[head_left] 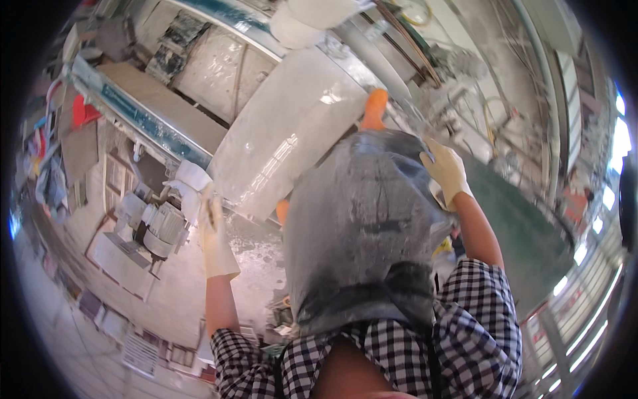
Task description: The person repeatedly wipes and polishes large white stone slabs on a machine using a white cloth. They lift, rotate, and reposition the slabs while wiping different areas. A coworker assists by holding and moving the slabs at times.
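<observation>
A large glossy white stone slab (292, 126) is tilted in front of me, above a wet, dusty floor. My left hand (212, 229), in a white glove, grips the slab's lower left edge, next to a white rag (189, 183). My right hand (445, 169), also gloved, is curled over the slab's right side, where my grey apron (362, 226) bulges and hides the edge. Two orange boot tips (374, 110) (282, 211) show from behind the slab and apron.
A long blue-edged machine bench (143, 113) runs along the left, with a beige slab lying on it. A motor and grey housings (149, 229) stand at the lower left. A dark green panel (525, 226) slopes on the right. Pipes and cables (425, 60) run overhead.
</observation>
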Demonstrator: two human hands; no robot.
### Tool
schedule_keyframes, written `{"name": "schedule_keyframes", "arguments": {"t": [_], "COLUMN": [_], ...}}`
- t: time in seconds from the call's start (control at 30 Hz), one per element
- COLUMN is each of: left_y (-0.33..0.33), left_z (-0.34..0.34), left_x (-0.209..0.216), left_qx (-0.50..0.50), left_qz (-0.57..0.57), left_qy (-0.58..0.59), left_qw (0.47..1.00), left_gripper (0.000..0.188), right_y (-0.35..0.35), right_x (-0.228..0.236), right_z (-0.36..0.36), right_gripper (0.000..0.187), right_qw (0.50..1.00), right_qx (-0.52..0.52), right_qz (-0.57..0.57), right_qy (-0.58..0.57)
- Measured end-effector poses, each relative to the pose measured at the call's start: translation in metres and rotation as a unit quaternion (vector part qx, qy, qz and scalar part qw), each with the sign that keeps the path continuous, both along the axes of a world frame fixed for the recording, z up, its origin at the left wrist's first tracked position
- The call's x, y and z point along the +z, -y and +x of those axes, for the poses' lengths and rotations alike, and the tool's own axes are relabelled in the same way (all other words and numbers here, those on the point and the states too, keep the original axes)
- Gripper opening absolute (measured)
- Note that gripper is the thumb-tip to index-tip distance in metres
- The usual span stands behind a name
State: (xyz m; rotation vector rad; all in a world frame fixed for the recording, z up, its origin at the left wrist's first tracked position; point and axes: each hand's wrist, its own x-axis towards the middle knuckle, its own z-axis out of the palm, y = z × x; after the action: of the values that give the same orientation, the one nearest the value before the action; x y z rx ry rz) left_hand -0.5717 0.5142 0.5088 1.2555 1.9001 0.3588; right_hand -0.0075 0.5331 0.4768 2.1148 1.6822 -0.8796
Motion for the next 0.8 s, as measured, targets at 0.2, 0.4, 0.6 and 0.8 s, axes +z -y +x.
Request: {"name": "schedule_keyframes", "arguments": {"t": [0.2,0.4,0.6,0.8], "left_y": [-0.088,-0.172,-0.274,-0.326], "left_z": [0.106,0.162,0.217,0.247], "left_x": [-0.078,-0.260,-0.398,-0.446], "left_qx": [0.136,0.204,0.276,0.366], "left_qz": [-0.133,-0.087,0.004,0.031], "left_qy": [0.130,0.278,0.395,0.413], "left_qw": [0.973,0.935,0.876,0.833], "left_gripper": [0.054,0.057,0.091,0.075], "right_y": [-0.149,-0.239,-0.330,-0.404], "right_x": [-0.126,-0.253,-0.312,-0.329], "right_z": [0.018,-0.040,-0.120,-0.185], "right_gripper": [0.047,0.038,0.020,0.031], "right_qw": [0.957,0.945,0.804,0.648], "right_qx": [-0.136,-0.024,0.466,0.544], "right_qz": [-0.002,0.004,0.313,0.470], "right_qy": [-0.256,-0.326,-0.198,-0.253]}}
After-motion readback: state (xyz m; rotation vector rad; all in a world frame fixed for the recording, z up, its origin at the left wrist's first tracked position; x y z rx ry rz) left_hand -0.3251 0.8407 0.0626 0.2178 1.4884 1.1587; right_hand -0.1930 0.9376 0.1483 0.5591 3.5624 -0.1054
